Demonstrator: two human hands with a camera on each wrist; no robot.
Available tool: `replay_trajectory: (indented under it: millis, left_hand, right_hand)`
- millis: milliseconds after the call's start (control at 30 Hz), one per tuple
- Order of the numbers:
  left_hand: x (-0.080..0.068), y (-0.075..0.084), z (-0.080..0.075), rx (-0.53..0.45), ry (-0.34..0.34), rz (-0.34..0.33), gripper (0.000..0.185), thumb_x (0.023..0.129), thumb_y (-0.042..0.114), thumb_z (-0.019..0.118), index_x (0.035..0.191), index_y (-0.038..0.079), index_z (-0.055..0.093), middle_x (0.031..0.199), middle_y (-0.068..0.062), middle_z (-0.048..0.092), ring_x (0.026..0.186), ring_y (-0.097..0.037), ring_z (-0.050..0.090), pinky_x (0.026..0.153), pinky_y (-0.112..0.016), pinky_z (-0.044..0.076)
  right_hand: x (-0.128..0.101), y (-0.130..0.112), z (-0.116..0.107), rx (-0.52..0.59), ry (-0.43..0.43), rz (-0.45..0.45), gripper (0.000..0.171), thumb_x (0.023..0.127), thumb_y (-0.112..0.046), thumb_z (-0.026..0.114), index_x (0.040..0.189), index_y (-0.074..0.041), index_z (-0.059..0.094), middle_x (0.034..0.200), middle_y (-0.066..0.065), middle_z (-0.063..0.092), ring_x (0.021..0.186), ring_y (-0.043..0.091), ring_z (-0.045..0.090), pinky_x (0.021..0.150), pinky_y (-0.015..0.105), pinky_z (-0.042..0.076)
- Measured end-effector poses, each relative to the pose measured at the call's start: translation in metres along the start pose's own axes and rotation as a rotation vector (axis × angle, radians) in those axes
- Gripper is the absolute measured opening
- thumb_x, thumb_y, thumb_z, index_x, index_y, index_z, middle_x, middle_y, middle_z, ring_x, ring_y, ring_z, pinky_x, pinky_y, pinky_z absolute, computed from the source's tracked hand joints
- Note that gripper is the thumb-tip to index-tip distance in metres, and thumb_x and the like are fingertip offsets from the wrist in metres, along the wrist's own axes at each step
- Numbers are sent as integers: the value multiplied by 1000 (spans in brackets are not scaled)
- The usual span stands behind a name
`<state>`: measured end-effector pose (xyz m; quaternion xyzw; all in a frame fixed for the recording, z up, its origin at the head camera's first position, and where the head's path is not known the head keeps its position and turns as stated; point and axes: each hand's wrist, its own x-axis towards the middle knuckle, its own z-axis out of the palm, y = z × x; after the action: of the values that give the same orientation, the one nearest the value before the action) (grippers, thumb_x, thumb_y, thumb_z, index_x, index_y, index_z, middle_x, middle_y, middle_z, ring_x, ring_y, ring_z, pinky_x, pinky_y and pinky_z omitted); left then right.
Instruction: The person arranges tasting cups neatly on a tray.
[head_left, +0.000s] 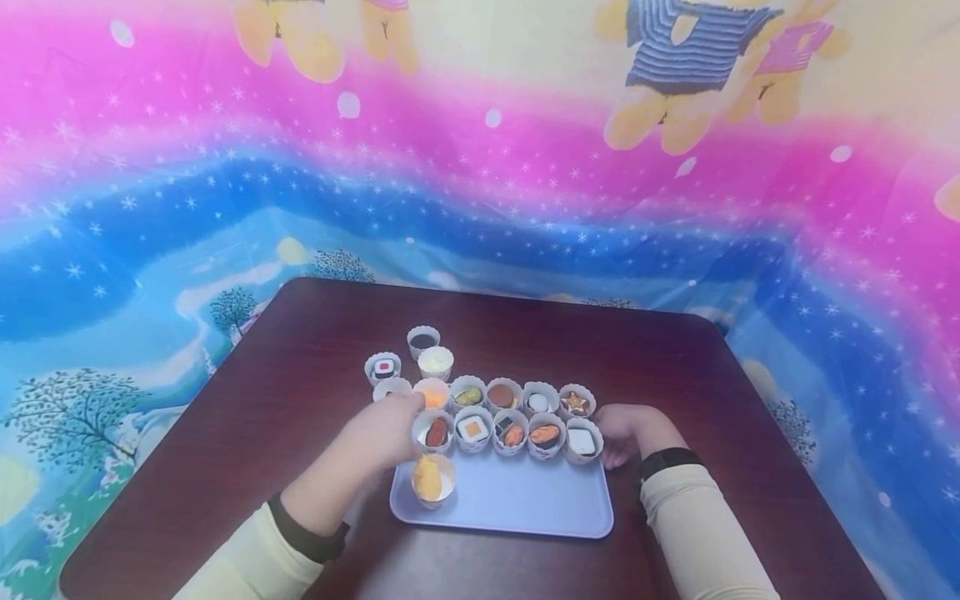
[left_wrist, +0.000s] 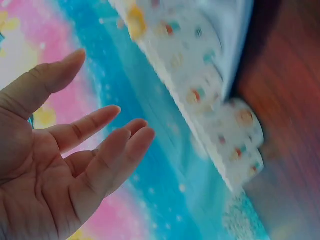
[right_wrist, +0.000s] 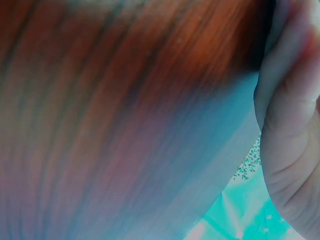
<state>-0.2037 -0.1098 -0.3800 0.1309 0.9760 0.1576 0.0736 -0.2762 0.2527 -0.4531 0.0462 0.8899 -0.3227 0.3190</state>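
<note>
Fingers of my left hand hang loose and spread, gripping nothing, as the left wrist view shows them relaxed beside a blurred row of paper cups. From above, that hand hovers at the left end of the cup rows, its fingertips over a cup just off the tray's far left corner and beside the glowing orange cup. Just below my palm, a cup holding a yellow piece stands alone on the lavender tray. Two rows of filled cups line the tray's far edge. My right hand rests on the table at the tray's right corner, just beside the cup with a white square; whether it grips the tray I cannot tell. All sits on a dark wooden table, ringed by a bright cartoon-print cloth.
</note>
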Motion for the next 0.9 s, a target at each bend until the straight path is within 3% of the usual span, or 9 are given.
replay_trajectory:
  millis: [133,367,733,900]
  left_hand:
    - [10,-17,-7,-8,43,-56,57,67,14,75,118,4,52,110,-13,59,96,-26,57,84,-43,47]
    - [27,-40,-8,-34,52,-157,71,69,20,76,130,5,44,127,-23,48,111,-39,49,85,-54,44]
    - [43,-52,6,-35,62,-170,71,67,25,77,127,6,44,123,-22,46,106,-38,47,82,-55,45]
    - [51,-54,11,-27,67,-170,75,67,25,77,131,7,42,128,-22,43,109,-39,45,80,-56,45]
  right_hand:
    - [1,1,0,5,2,0,16,87,-10,46,84,1,57,56,12,57,45,15,55,44,25,48]
    - [1,2,1,-7,-3,-12,23,91,-14,41,85,1,58,59,13,59,48,18,58,46,28,50]
    - [0,1,2,-12,3,-1,24,91,-13,41,83,1,59,57,13,59,47,17,57,46,28,49]
    - [1,0,1,-10,3,-3,24,91,-13,42,83,1,59,58,13,59,48,17,58,46,29,50]
